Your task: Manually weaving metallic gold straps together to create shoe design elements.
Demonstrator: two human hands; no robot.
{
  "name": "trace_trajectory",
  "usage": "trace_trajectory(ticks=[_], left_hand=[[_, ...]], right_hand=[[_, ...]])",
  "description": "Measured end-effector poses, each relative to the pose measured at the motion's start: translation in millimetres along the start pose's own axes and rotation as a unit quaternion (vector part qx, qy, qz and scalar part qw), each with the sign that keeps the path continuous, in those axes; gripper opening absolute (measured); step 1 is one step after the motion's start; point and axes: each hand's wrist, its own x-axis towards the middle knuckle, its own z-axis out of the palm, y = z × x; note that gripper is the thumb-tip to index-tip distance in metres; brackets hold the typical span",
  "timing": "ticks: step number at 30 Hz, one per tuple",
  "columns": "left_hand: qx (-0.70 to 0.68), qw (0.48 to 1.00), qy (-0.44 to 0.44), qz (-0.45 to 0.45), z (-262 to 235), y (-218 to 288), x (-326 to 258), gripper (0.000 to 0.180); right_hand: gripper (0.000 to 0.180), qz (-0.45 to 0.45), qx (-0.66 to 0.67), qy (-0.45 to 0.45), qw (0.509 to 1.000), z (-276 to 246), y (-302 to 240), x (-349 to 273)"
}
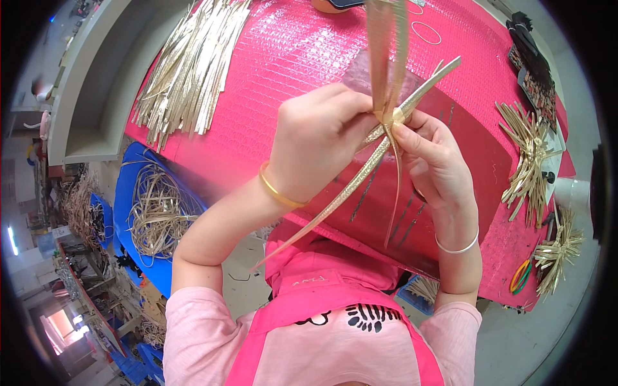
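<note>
Pink table covering (290, 64) lies below held gold strips (351, 186), near a blue bin (123, 193).

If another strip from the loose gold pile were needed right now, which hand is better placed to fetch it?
Probably the left hand: the gold pile lies off to the left, farther from the right hand. Both hands, though, grip crossed gold strips.

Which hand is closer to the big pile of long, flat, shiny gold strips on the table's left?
Left. The left hand is right of the big pile of flat gold strips, apart from it; the right hand is farther right, beyond the left one.
</note>
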Motion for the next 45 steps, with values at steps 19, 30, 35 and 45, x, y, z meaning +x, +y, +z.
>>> trace_trajectory(ticks=[19, 30, 35, 45], left_hand=[[0.087, 0.985, -0.056, 0.137, -11, -2, 17, 0.017], [-0.007, 0.987, -0.034, -0.159, -3, 1, 17, 0.023], [-0.450, 0.776, -0.087, -0.432, 2, -1, 18, 0.026], [-0.463, 0.774, -0.124, -0.413, 7, 10, 12, 0.018]], right_hand=[[0.020, 0.030, -0.035, -0.009, 0.999, -6, -19, 4], [0.013, -0.457, -0.590, 0.117, 0.655, 5, 4, 13], [0.009, -0.383, -0.418, 0.161, 0.808, 15, 10, 6], [0.007, -0.119, -0.161, 0.064, 0.978, 0, -11, -6]])
